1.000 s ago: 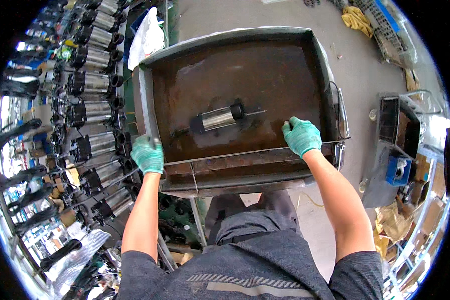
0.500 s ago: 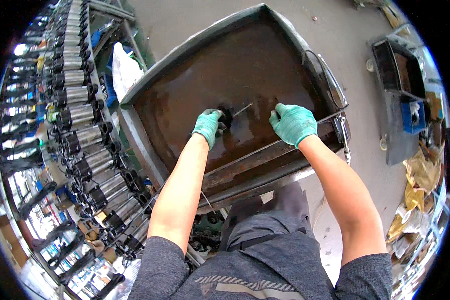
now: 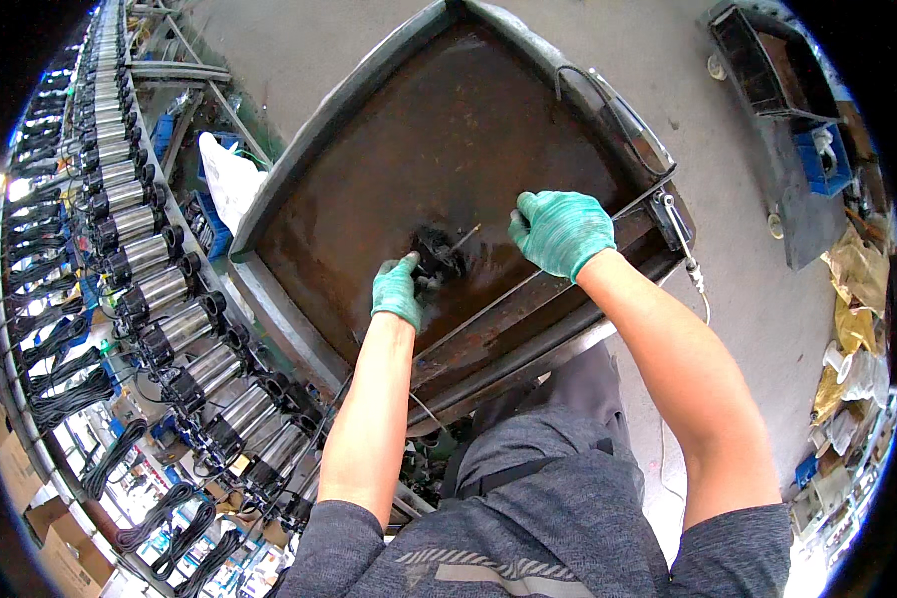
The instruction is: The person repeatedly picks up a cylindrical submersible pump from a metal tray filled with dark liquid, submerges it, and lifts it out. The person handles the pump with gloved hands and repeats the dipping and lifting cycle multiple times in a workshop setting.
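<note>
While left hand (image 3: 397,291) grips pump (image 3: 435,255), right hand (image 3: 560,231) hovers.

dark part (image 3: 437,257) | mostly hidden by left hand (image 3: 397,291) | shape perhaps cylindrical

Along the left edge runs a long row of shiny steel cylindrical pump units with black end caps (image 3: 159,289), lined up side by side, coils of black cable (image 3: 60,394) hanging beside them. A white plastic bag (image 3: 227,179) sits just beside that row. Over on the right, a dark rusty metal box (image 3: 767,70) rests on the grey concrete floor (image 3: 747,309), with a blue plastic crate (image 3: 825,159) touching it and crumpled yellow-brown paper (image 3: 852,274) nearby.
</note>
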